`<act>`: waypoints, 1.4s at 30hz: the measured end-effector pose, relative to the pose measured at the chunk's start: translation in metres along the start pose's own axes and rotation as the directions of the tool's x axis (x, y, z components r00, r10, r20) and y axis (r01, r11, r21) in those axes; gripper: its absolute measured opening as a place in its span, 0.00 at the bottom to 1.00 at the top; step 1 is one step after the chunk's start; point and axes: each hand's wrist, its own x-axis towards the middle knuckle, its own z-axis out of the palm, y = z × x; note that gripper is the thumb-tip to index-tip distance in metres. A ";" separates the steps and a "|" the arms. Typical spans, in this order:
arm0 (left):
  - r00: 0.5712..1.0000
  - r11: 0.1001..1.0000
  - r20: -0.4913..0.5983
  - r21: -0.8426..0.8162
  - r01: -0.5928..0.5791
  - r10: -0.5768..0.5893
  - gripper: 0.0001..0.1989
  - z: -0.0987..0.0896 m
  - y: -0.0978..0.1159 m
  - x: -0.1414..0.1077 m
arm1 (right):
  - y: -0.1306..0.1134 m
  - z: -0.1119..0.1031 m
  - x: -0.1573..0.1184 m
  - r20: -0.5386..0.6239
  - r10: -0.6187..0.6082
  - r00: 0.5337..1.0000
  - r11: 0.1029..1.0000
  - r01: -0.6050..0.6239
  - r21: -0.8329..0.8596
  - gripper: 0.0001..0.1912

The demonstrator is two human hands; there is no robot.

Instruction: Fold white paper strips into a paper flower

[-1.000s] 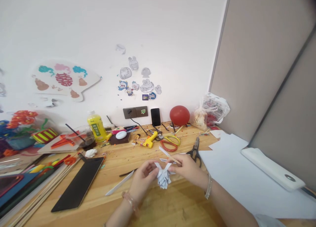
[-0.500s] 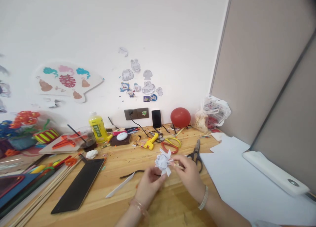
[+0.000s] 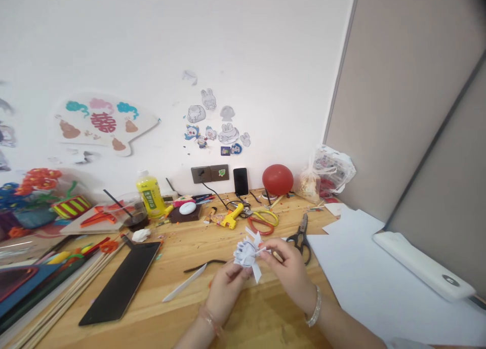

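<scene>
Head view, from where I'm standing: left hand (image 3: 228, 282)'s holding a paper flower (image 3: 246, 253) left of the black scissors (image 3: 301, 236), right hand (image 3: 287, 265)'s pinching its edge. Guessing they're shaping it, so any next tweak is calling for a light touch.

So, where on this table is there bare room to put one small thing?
Bare tabletop shows between the black panel and the white paper strip, and between the forearms, nearer than the left hand and right hand. Toward the wall it is crowded: yellow bottle, glue gun, red balloon.
</scene>
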 end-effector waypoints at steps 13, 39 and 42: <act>0.957 0.963 0.286 0.269 -0.036 -0.044 0.32 -0.048 0.012 0.008 | 0.020 -0.017 0.020 0.500 0.091 0.861 0.943 -0.236 0.235 0.13; 0.996 0.961 0.026 0.266 0.077 -0.087 0.15 -0.011 0.035 -0.006 | 0.002 0.002 0.009 0.358 0.305 0.883 0.943 -0.332 0.016 0.09; 0.999 0.950 -0.021 0.310 0.043 -0.039 0.13 -0.008 0.031 -0.007 | -0.001 0.006 0.006 0.306 0.320 0.896 0.941 -0.340 0.011 0.09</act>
